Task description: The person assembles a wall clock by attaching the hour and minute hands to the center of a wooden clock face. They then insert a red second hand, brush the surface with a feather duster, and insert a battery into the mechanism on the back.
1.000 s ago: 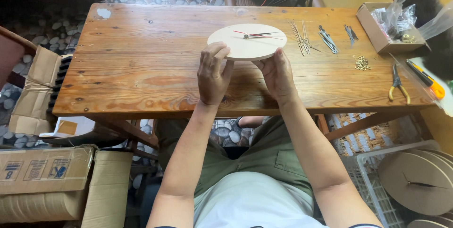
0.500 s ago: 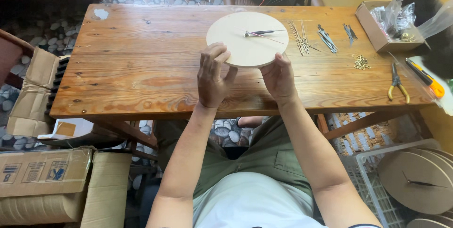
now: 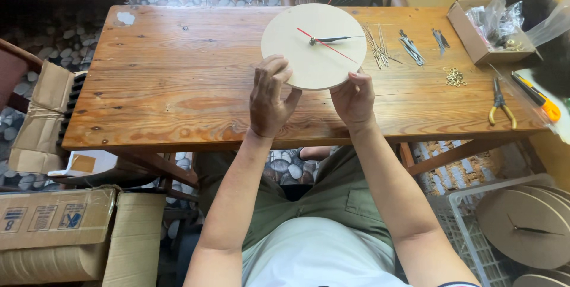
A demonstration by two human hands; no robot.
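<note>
While tilting up from nearly flat a second ago, the round clock face [image 3: 313, 46] is now facing the camera above the desk [image 3: 178, 85], both hands, left hand [image 3: 270, 97] and right hand [image 3: 354, 98], gripping its lower edge, fingers curled closed

Round clock face [image 3: 309, 55]: pale, matt board, smooth and unprinted, with a thin red second hand and dark, slim hour and minute hands. Bench [image 3: 178, 85]: planked wood, orange-brown, with visible grain and knots and a light sheen. Loose clock hands [image 3: 411, 48]: thin grey metal, lying beside bright, fine metal rods [image 3: 376, 46]. Small rings [image 3: 455, 76]: brassy metal. Pliers [image 3: 500, 106]: dull metal with yellow plastic grips. Box [image 3: 469, 35]: brown cardboard, holding clear glossy plastic bags [image 3: 496, 17]. Floor cartons [image 3: 56, 216]: matt corrugated cardboard.
</note>
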